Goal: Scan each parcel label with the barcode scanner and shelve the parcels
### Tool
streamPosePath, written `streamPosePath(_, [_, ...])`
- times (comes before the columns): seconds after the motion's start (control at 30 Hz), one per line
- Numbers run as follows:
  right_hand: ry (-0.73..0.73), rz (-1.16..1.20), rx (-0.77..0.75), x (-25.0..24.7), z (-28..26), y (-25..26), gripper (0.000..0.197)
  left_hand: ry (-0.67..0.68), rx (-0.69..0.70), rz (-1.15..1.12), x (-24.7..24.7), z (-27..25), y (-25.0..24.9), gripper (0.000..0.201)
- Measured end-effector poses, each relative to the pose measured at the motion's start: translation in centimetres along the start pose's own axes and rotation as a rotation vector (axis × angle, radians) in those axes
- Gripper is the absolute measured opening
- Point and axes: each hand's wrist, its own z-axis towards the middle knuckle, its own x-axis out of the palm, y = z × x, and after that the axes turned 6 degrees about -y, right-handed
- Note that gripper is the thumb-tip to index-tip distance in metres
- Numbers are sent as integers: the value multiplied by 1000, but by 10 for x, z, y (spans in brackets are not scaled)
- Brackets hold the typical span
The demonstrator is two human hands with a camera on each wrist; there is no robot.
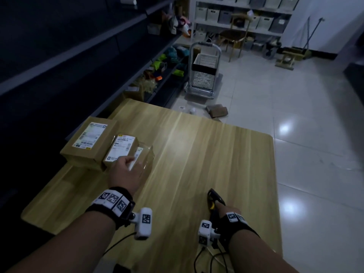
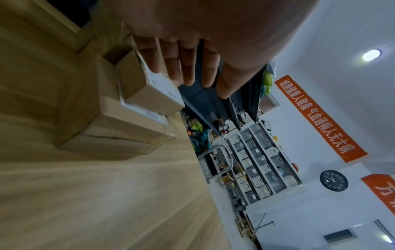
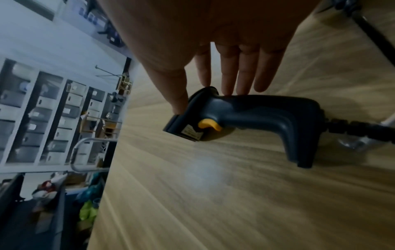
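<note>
Three cardboard parcels sit at the wooden table's (image 1: 206,154) left edge: a large labelled box (image 1: 88,142), a small labelled box (image 1: 121,150) against it, and a tape-wrapped box (image 1: 146,160). My left hand (image 1: 128,170) reaches over the small and taped boxes. Its fingers (image 2: 190,71) are straight above the small box (image 2: 153,96) and grip nothing. A dark barcode scanner (image 1: 214,198) with a yellow trigger lies on its side near the front edge. My right hand (image 3: 213,88) touches the scanner (image 3: 245,118) with its thumb and straight fingertips.
Dark shelving (image 1: 59,56) runs along the left of the table. A trolley with a white basket (image 1: 204,71) stands on the tiled floor beyond, with a brown parcel (image 1: 217,111) lying near it. The scanner's cable (image 3: 363,128) trails toward me.
</note>
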Motion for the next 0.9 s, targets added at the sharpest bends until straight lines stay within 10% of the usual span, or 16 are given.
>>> streamPosePath(0.37, [-30, -226, 58, 31, 24, -15, 64, 3, 110, 535, 4, 49, 15, 75])
streamPosePath(0.9, [-92, -311, 86, 31, 20, -13, 59, 1, 185, 816, 9, 82, 28, 54])
